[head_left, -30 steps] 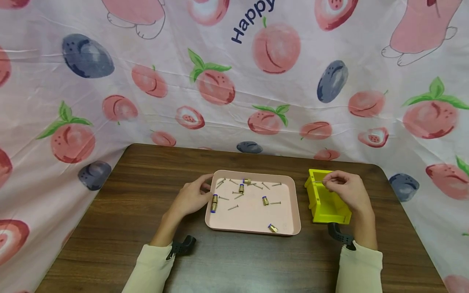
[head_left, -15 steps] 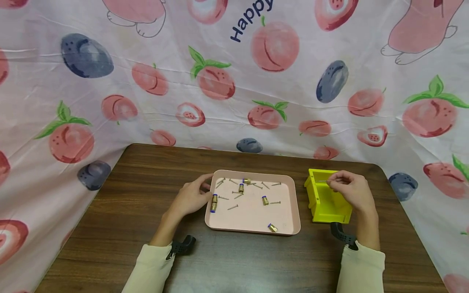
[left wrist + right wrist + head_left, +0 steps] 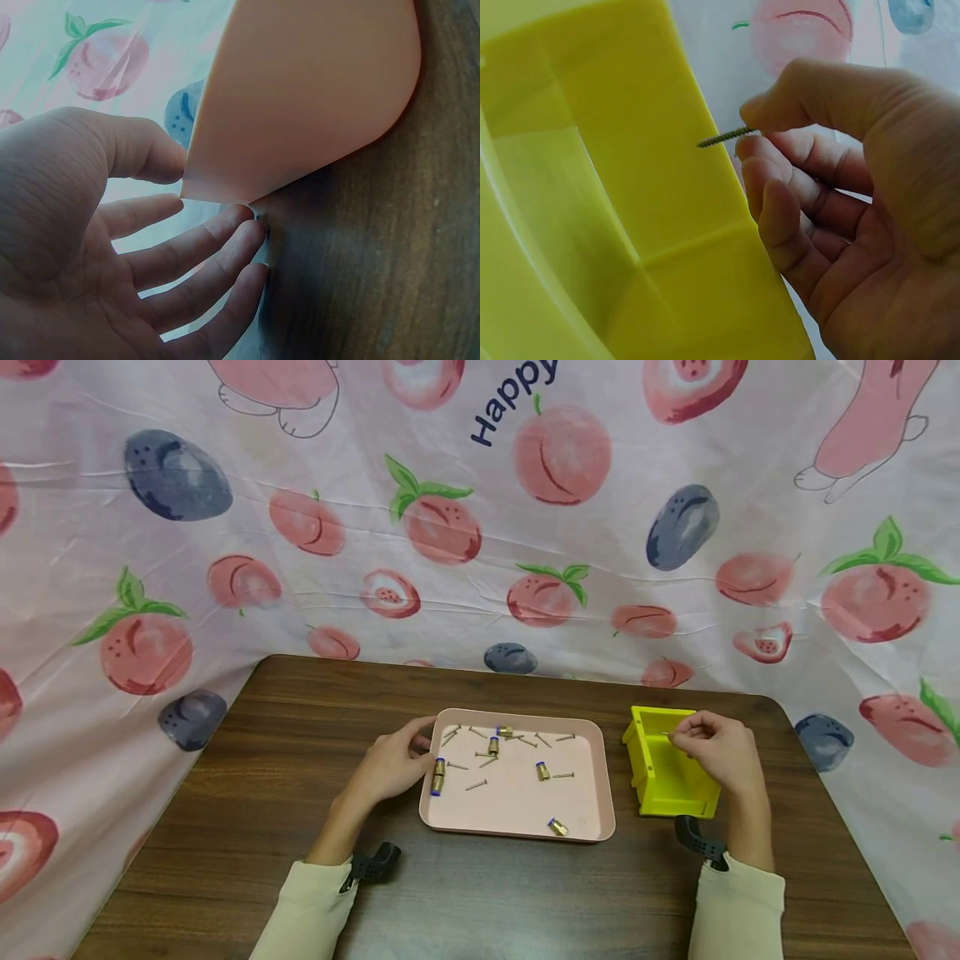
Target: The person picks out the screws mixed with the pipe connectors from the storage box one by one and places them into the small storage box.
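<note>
My right hand [image 3: 716, 752] is over the yellow bin [image 3: 678, 793] and pinches a thin threaded screw [image 3: 724, 137] between thumb and fingers. The screw's pointed end sticks out toward the bin's inside, and its other end is hidden by the fingertips. At the left, my left hand [image 3: 393, 764] touches the outer side of the pink tray [image 3: 517, 822] with relaxed, spread fingers. Close up, its thumb tip meets the tray's wall [image 3: 300, 90]. Several screws [image 3: 477, 785] lie scattered in the tray among several brass fittings with blue ends [image 3: 543, 771].
Both containers stand on a dark wooden table [image 3: 315, 710], the bin to the right of the tray with a narrow gap between. A fruit-printed cloth [image 3: 450, 635] hangs behind the table. A dark strap mount [image 3: 697, 839] is on each wrist.
The right hand has shifted slightly to the right over the bin, and less of the screw shows past its fingertips. The left hand and the tray hold their place.
</note>
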The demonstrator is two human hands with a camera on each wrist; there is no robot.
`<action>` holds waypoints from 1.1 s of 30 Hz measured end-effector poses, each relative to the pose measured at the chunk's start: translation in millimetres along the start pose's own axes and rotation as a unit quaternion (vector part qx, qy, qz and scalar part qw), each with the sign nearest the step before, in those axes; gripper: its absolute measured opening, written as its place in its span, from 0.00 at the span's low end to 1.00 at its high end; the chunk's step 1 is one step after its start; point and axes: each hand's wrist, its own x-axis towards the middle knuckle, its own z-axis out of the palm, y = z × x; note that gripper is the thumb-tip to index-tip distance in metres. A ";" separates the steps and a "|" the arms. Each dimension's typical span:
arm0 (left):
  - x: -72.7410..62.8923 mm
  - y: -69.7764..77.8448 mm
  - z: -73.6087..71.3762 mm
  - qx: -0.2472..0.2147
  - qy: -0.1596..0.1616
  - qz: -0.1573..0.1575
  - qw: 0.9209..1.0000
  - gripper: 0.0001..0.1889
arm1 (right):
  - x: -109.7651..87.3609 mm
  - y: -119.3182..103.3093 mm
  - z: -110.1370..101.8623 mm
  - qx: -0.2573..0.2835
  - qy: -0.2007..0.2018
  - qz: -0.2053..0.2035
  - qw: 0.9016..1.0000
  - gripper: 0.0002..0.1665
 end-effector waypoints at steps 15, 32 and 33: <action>-6.1 18.9 -5.9 0.004 -0.005 -0.022 1.000 0.33 | 0.1 -1.7 4.1 -0.031 0.024 0.007 0.999 0.11; 3.1 -10.3 4.3 0.005 0.005 -0.004 1.000 0.33 | 0.2 -5.6 5.2 -0.039 0.028 0.016 0.999 0.10; 4.1 -13.2 5.4 0.006 0.006 -0.002 1.000 0.33 | 0.0 -5.9 5.2 -0.040 0.029 0.015 0.999 0.10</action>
